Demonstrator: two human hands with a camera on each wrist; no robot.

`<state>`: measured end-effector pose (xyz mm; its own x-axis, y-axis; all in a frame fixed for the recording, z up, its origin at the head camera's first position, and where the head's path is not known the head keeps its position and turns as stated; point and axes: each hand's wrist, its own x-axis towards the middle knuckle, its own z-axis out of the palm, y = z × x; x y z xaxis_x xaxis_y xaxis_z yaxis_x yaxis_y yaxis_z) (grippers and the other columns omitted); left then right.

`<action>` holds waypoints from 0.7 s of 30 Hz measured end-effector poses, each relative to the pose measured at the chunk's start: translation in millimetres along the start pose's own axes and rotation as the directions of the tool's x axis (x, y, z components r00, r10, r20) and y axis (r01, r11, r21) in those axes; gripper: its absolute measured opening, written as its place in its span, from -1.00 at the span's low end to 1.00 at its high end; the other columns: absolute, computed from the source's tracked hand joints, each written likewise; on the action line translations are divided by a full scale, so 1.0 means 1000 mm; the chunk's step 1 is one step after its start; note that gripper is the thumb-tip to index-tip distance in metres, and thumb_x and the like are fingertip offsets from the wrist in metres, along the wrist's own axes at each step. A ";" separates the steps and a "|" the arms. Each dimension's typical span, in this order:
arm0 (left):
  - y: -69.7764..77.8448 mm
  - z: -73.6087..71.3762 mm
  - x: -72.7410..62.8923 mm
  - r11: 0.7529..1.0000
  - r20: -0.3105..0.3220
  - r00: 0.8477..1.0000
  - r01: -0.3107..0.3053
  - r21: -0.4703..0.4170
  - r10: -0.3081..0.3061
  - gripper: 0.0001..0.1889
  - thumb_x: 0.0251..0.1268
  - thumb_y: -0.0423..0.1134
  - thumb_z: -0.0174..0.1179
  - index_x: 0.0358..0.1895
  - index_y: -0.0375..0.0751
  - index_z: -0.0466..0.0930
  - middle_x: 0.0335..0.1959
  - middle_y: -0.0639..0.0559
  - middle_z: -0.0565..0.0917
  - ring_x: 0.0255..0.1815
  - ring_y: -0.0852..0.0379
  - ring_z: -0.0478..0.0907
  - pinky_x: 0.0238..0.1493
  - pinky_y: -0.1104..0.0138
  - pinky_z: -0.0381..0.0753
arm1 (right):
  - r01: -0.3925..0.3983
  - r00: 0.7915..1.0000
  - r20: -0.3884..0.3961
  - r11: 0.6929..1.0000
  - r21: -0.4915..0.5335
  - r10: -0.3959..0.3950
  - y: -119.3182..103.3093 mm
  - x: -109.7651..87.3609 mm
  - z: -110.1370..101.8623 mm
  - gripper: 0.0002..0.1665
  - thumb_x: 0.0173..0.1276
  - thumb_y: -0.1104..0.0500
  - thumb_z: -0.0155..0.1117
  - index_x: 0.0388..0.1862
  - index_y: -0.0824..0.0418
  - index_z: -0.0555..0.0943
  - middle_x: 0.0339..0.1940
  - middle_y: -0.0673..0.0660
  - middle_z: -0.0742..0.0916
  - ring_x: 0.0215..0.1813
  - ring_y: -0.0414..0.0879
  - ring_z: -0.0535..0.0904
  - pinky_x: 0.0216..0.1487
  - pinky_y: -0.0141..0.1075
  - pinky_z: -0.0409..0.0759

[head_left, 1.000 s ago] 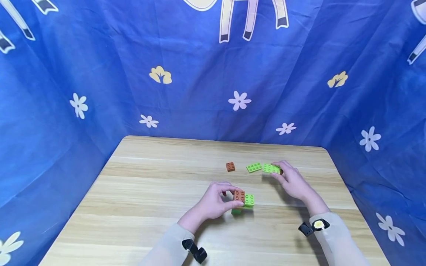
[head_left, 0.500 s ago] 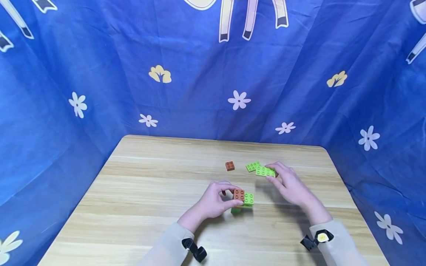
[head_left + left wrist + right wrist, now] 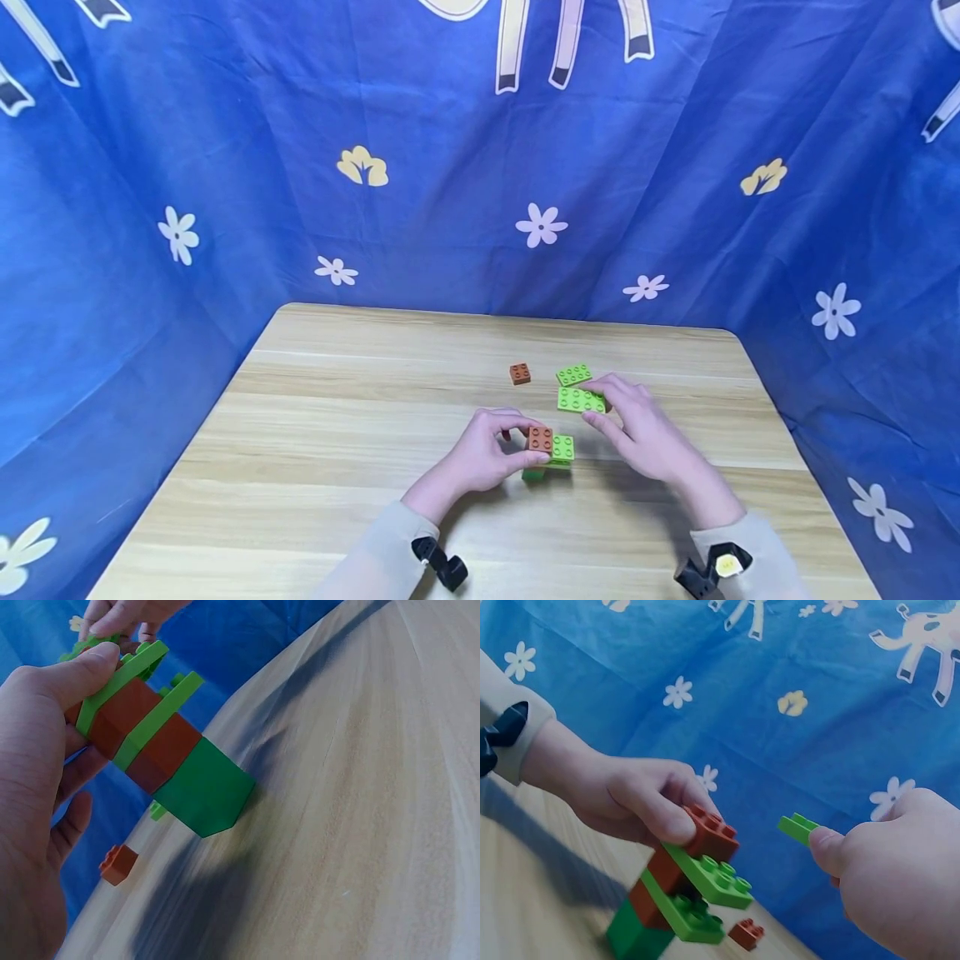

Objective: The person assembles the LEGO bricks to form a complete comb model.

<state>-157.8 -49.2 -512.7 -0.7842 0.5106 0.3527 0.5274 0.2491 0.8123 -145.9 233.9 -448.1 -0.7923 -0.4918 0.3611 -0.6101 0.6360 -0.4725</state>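
Observation:
My left hand point(image 3: 480, 454) holds a tower of toy building bricks point(image 3: 540, 439) by its upper part, thumb on the near side. In the left wrist view the tower has a dark green brick point(image 3: 206, 787) at its foot, then brown bricks alternating with lime green plates that jut out to one side. A brown brick point(image 3: 711, 831) tops it in the right wrist view. My right hand point(image 3: 637, 429) pinches a lime green plate point(image 3: 577, 400) at one end between thumb and fingers, behind and above the tower, studs up.
Beyond the hands, a loose lime green plate point(image 3: 573, 374) and a loose brown brick point(image 3: 520, 373) lie on the wooden table point(image 3: 360, 417). A blue printed curtain point(image 3: 450, 208) borders the table at the back and sides.
My right hand has lifted its lime green plate from beside the other plate and brought it left and nearer the tower. My left hand and the tower have stayed in place.

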 end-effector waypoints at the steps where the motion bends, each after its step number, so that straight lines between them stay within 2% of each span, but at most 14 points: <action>1: 0.000 0.000 0.000 1.000 0.001 1.000 0.001 0.005 -0.001 -0.63 0.19 0.01 0.60 0.03 0.05 0.83 -0.13 0.37 0.76 -0.12 0.30 0.67 -0.14 0.15 0.66 | 0.005 1.000 0.005 1.000 0.001 -0.005 -0.002 0.000 0.001 -0.54 0.65 0.04 0.24 0.44 0.08 0.54 0.28 -0.09 0.65 0.21 -0.16 0.58 0.20 0.00 0.39; 6: -0.002 0.001 0.000 1.000 0.003 1.000 -0.002 0.023 0.002 -0.63 0.18 0.00 0.61 0.03 0.02 0.84 -0.15 0.38 0.75 -0.13 0.30 0.66 -0.14 0.16 0.66 | 0.007 1.000 0.031 1.000 0.027 -0.007 -0.014 0.000 0.007 -0.53 0.67 -0.01 0.21 0.46 0.01 0.52 0.39 -0.08 0.61 0.43 -0.06 0.51 0.40 0.21 0.32; 9: -0.001 0.000 -0.001 1.000 0.006 1.000 -0.004 0.031 0.004 -0.62 0.18 0.01 0.61 0.04 0.00 0.84 -0.13 0.37 0.76 -0.12 0.31 0.66 -0.14 0.16 0.66 | 0.015 0.999 0.038 0.999 0.031 -0.016 -0.020 -0.002 0.011 -0.53 0.66 -0.02 0.22 0.45 0.04 0.53 0.38 -0.05 0.62 0.45 -0.02 0.49 0.42 0.31 0.28; 16: 0.001 0.000 -0.001 0.999 0.013 1.000 -0.006 0.034 0.005 -0.63 0.20 0.03 0.59 0.03 0.00 0.84 -0.17 0.37 0.75 -0.14 0.30 0.66 -0.13 0.16 0.66 | 0.056 0.998 0.041 0.998 0.009 -0.056 -0.025 -0.004 0.019 -0.55 0.63 -0.01 0.26 0.40 0.05 0.56 0.26 -0.12 0.66 0.35 -0.12 0.53 0.30 0.10 0.41; 21: 0.000 0.000 -0.001 0.999 0.016 1.000 -0.021 0.034 0.021 -0.68 0.21 0.03 0.59 -0.02 0.05 0.84 -0.21 0.37 0.73 -0.17 0.17 0.69 -0.15 0.15 0.66 | 0.067 0.997 0.047 0.998 0.003 -0.068 -0.027 -0.005 0.023 -0.54 0.63 -0.04 0.25 0.39 0.06 0.57 0.26 -0.15 0.66 0.35 -0.13 0.52 0.27 0.04 0.40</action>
<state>-157.4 -49.5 -513.0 -0.7677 0.5287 0.3621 0.5549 0.2657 0.7884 -125.6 205.9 -455.8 -0.7483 -0.5612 0.3537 -0.6622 0.5994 -0.4497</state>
